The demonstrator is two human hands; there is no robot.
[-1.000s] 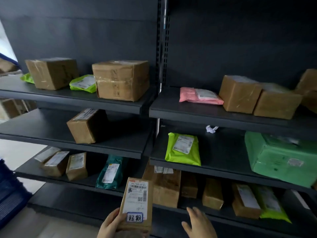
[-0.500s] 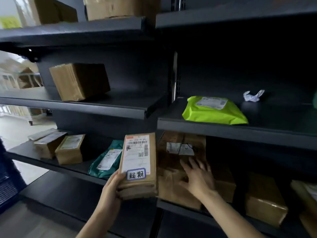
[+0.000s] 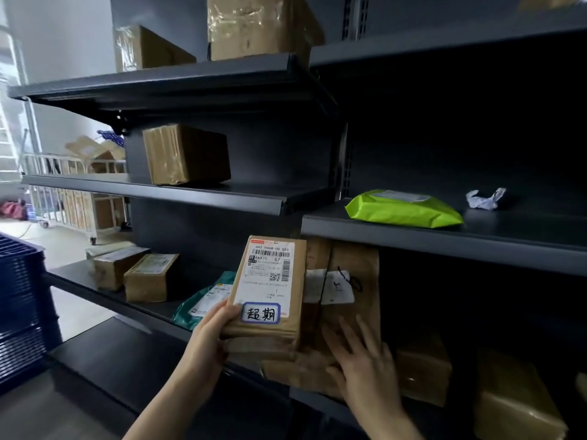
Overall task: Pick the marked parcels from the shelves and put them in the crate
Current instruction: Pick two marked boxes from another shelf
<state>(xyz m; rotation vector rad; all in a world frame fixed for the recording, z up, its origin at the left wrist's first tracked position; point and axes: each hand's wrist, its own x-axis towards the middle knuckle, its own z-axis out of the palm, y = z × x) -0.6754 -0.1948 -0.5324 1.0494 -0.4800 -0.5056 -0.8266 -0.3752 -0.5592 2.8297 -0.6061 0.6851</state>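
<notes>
The fingers [image 3: 228, 312] of the left hand [image 3: 212, 331] are curled round the lower left corner of the marked parcel [image 3: 270, 281], thumb on its face. They hold it upright in front of the shelves, clear of them. Just beside the thumb is a blue-bordered sticker [image 3: 260, 313] with handwritten characters, and above it a white shipping label with barcodes.

The fingers [image 3: 347, 331] of the right hand [image 3: 365, 366] are straight and spread, grasping nothing. They lie flat against the lower front of a large brown parcel [image 3: 352, 268], which stands on the lower shelf [image 3: 79, 277] right behind the marked parcel and bears a white slip.

To the left of the left fingers, that same shelf holds a teal mailer [image 3: 203, 300] close by, and further left two small brown boxes [image 3: 149, 276], [image 3: 114, 265] side by side. To the right of the right fingers, two more brown boxes [image 3: 422, 376], [image 3: 514, 401] sit in shadow.

Above the right fingers, the right-hand shelf [image 3: 444, 239] carries a lime-green mailer [image 3: 403, 209] and, well apart from it, a crumpled scrap of paper [image 3: 486, 198]. Above the left fingers, the middle shelf [image 3: 206, 198] holds one taped box [image 3: 187, 154], and the top shelf [image 3: 190, 77] holds two boxes [image 3: 146, 49], [image 3: 260, 27].

Far left of the left fingers stands a blue crate stack [image 3: 22, 312]. Its inside cannot be seen.
</notes>
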